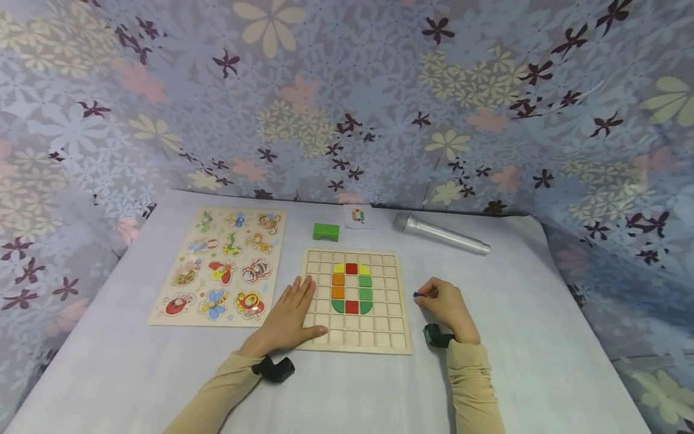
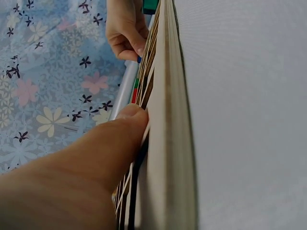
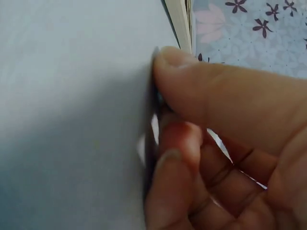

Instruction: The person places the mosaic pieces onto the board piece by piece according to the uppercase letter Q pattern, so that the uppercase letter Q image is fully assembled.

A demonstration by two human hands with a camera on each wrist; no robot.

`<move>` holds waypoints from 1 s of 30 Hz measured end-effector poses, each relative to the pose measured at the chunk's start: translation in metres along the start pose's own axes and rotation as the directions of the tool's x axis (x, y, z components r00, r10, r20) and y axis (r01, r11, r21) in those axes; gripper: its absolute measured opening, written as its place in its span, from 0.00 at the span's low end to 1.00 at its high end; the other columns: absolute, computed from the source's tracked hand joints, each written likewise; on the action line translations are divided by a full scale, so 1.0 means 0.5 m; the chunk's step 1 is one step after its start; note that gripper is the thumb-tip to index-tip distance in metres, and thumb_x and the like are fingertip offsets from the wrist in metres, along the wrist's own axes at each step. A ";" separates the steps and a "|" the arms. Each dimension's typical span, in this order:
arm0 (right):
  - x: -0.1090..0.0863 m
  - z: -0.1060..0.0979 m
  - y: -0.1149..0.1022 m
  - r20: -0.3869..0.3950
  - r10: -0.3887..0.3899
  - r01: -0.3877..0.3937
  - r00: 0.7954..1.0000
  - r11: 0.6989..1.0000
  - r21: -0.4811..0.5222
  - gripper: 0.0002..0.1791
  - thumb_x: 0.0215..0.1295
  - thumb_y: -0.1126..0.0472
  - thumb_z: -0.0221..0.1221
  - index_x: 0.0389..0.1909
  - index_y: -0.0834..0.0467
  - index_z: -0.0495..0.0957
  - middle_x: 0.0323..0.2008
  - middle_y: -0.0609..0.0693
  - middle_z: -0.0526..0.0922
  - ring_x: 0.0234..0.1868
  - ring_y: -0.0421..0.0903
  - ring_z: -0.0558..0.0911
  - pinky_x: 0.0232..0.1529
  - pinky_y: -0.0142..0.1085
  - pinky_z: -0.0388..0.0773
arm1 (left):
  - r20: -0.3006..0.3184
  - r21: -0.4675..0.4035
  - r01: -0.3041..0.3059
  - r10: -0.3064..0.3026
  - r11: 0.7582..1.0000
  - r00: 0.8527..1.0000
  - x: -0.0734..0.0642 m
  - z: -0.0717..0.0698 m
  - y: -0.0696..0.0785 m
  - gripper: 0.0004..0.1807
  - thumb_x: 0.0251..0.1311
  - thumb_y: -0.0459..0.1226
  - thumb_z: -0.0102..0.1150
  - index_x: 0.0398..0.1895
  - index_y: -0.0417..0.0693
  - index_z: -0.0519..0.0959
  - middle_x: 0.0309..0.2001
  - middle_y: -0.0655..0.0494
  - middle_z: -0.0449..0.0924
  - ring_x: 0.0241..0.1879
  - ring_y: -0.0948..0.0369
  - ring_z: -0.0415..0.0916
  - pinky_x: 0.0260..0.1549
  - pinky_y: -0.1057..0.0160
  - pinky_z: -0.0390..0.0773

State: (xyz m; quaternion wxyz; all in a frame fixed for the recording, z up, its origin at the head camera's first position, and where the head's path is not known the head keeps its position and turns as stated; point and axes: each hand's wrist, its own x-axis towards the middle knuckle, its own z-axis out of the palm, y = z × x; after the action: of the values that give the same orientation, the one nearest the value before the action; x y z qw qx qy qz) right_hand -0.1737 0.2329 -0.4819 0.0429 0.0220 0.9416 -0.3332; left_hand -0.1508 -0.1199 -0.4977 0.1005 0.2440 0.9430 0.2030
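A wooden grid board (image 1: 352, 342) lies on the table, its raised lines making square cells. Red (image 1: 351, 269), orange (image 1: 338, 292), yellow and green tiles form an oval ring in its cells. My left hand (image 1: 286, 316) rests flat over the board's left edge, fingers spread; its thumb (image 2: 125, 120) lies on the board's near part in the left wrist view. To the right of the board, my right hand (image 1: 447, 307) pinches a small blue tile (image 1: 418, 295) between thumb and fingers, low over the tablecloth. Those fingers hide most of the tile.
At left lies an insect picture puzzle (image 1: 225, 265). Behind the board are a green block (image 1: 326, 232), a small card (image 1: 359, 216) printed with a coloured ring pattern, and a silver microphone (image 1: 444, 234). A flowered cloth (image 1: 347, 120) hangs behind the table.
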 end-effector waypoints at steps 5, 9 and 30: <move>-0.002 0.004 0.005 0.058 -0.006 0.004 0.998 1.000 0.029 0.10 0.60 0.63 0.64 0.43 0.60 0.81 0.31 0.52 0.81 0.30 0.44 0.75 0.33 0.33 0.70 | 0.000 0.000 -0.003 0.003 1.000 1.000 -0.005 0.002 0.000 0.54 0.61 0.60 0.55 0.75 0.34 0.44 0.78 0.40 0.35 0.77 0.44 0.30 0.76 0.45 0.38; -0.003 0.007 0.004 0.087 -0.010 0.005 0.996 0.998 0.057 0.11 0.62 0.63 0.62 0.45 0.58 0.83 0.30 0.51 0.81 0.30 0.43 0.74 0.33 0.32 0.70 | 0.001 -0.001 0.003 -0.003 1.000 1.000 -0.008 0.004 -0.001 0.54 0.61 0.59 0.55 0.76 0.34 0.44 0.78 0.40 0.36 0.77 0.44 0.31 0.76 0.45 0.38; -0.021 0.088 -0.119 0.372 -0.231 0.077 0.899 0.920 0.385 0.08 0.63 0.63 0.62 0.39 0.64 0.79 0.25 0.49 0.82 0.20 0.39 0.73 0.19 0.27 0.70 | -0.023 -0.006 0.001 -0.001 1.000 1.000 -0.005 0.006 0.008 0.53 0.61 0.59 0.56 0.76 0.34 0.45 0.78 0.39 0.38 0.78 0.44 0.32 0.76 0.45 0.40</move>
State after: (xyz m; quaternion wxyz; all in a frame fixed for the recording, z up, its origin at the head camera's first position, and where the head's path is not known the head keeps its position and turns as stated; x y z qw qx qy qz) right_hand -0.1647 0.1587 -0.4777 0.2077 -0.1168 0.8327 -0.4998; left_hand -0.1462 -0.1171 -0.4984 0.0905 0.2407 0.9436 0.2085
